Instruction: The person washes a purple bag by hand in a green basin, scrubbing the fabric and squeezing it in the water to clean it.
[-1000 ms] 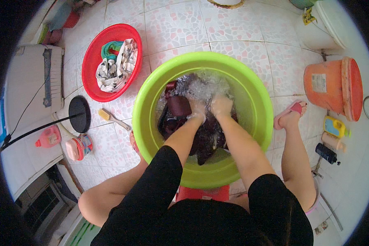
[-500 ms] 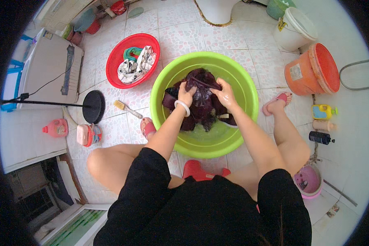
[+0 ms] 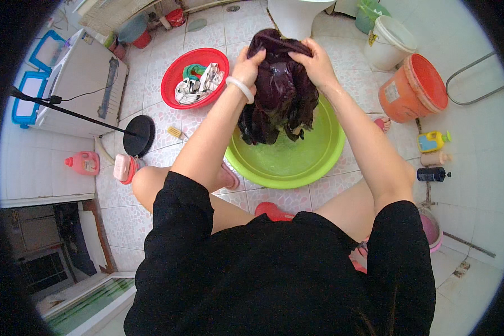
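A wet, dark maroon garment (image 3: 277, 84) hangs stretched between my two hands above the green basin (image 3: 280, 180). My left hand (image 3: 248, 68), with a white bangle at the wrist, is closed on its upper left edge. At the upper right edge, my right hand (image 3: 319, 66) grips the cloth too. The garment's lower folds hang over the basin and cover its far side; whether they touch the water I cannot tell. Shallow, cloudy water (image 3: 283, 154) shows in the near part of the basin.
Left of the green basin stands a red basin (image 3: 172, 99) holding white and green cloth. A scrub brush (image 3: 175, 132) lies near it. An orange bucket (image 3: 396, 95) and a white bucket (image 3: 387, 47) line the right wall, with several bottles (image 3: 431, 141) nearer me. A black round base (image 3: 139, 136) carries a pole.
Both hands have raised the maroon garment up and away from me, out of the basin where it lay bunched. The view has shifted as well.
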Tool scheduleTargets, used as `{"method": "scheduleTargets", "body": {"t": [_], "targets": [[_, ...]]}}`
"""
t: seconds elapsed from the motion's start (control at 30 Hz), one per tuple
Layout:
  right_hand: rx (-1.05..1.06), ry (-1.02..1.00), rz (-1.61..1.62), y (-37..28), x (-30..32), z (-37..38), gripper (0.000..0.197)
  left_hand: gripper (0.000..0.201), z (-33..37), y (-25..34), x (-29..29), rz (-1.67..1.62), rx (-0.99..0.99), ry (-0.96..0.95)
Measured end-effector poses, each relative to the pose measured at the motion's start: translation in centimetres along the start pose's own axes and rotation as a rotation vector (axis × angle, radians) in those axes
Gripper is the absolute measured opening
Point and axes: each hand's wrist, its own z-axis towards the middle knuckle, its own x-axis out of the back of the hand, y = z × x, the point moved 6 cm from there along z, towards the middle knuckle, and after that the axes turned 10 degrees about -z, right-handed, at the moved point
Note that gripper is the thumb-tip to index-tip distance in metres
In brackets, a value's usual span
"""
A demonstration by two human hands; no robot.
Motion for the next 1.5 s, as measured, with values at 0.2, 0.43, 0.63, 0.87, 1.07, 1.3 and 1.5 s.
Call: {"method": "scheduleTargets", "body": {"t": [0.2,0.43,0.63,0.87,1.07,1.3,1.5], "targets": [[0.15,0.071,0.122,-4.4,2.8,-0.7,0.018,0.028,-2.4,3.4,-4.1,0.019,-0.099,-0.038],[0.194,0.111,0.241,-8.5,2.9,2.0,0.015,0.029,-0.7,8.3,-5.2,-0.043,-0.164,-0.129],[0.011,0.076,0.304,-5.3,2.2,1.5,0.015,0.026,-0.2,6.6,-3.6,0.009,-0.106,-0.124],[-0.097,0.111,0.171,3.5,0.6,-2.5,0.014,0.038,-0.6,-0.5,1.7,0.195,-0.069,0.011],[-0.147,0.092,-0.18,10.6,-1.8,-5.5,0.033,0.041,0.0,-5.4,7.2,0.656,0.002,0.011],[-0.243,-0.081,-0.74,18.9,-5.6,-7.5,0.061,0.047,1.6,-12.0,11.9,1.471,0.227,0.055],[-0.434,-0.084,-0.798,26.8,-7.9,-7.0,0.092,0.098,4.9,-17.0,11.8,1.854,0.139,-0.001]]}}
